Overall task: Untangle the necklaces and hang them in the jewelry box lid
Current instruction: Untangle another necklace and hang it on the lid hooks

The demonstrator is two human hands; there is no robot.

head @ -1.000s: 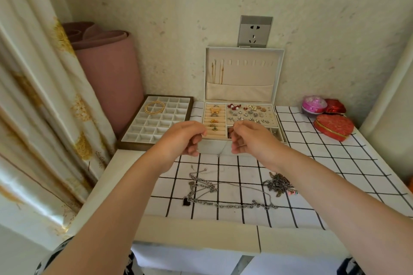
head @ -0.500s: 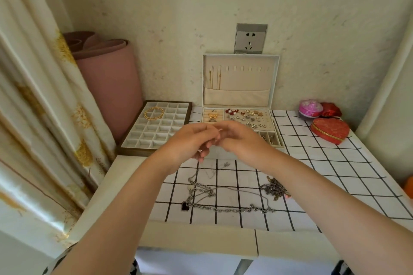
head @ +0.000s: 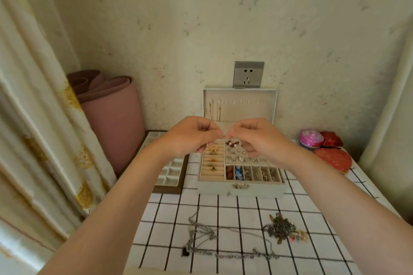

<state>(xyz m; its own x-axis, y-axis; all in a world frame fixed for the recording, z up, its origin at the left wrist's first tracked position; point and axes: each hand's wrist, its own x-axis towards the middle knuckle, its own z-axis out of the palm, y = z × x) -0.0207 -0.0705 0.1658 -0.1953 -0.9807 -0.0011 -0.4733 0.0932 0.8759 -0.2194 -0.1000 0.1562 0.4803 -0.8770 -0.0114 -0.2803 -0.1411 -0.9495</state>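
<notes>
We held our left hand [head: 190,138] and right hand [head: 253,138] raised, fingertips pinched together before the jewelry box lid [head: 240,107]; what they pinched we could not tell; tangled necklaces [head: 211,235] lay on the tabletop [head: 312,250].

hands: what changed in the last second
The left hand and right hand, apart a second ago, rose from the box's front edge toward the jewelry box lid and now nearly meet in a pinch. Anything they hold is too fine to see. The silver chain necklace, dark tangled necklace and gold chains in the lid stayed put.
</notes>
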